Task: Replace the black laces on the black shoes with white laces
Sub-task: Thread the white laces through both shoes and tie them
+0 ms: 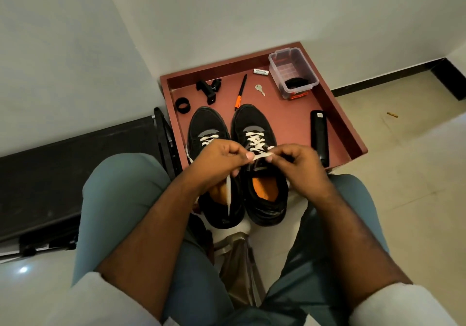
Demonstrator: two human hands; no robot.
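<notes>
I sit facing a white-walled corner, both my left hand point(222, 158) and right hand point(298, 164) pinching a white lace point(261, 156) above the black shoes point(257, 134) at the near edge of a reddish-brown tray point(290, 121) on the pale tiled floor point(403, 149).

Two black shoes, orange insoles, standing side by side, toes pointing away, heels overhanging the near edge of a reddish tray point(335, 103). Left shoe point(214, 204) partly threaded with a white lace point(229, 194), one end trailing over its opening. Right shoe point(262, 199) laced in white criss-crosses point(256, 140) up the tongue.
</notes>
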